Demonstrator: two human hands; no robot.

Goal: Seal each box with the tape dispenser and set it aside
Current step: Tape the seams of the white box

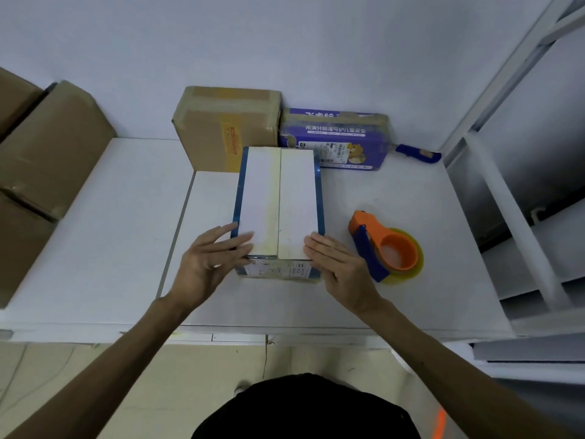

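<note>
**On the white table, two flat hands rest on a closed box**

At the near edge of the table (110,232), the left hand (209,258) and right hand (335,264) lie with straight fingers, gripping nothing. Each touches a near top corner of the white box (278,198). This blue-edged box sits mid-table, flaps shut, with a yellowish band along its centre seam. Just right of it, apart from the right hand, the orange tape dispenser (384,248) lies on the table. Farther back, a brown carton (221,131) and a purple box (335,137) stand against the wall, with a blue-handled tool (418,152) beside them. Large cartons (47,147) are stacked at far left.
</note>
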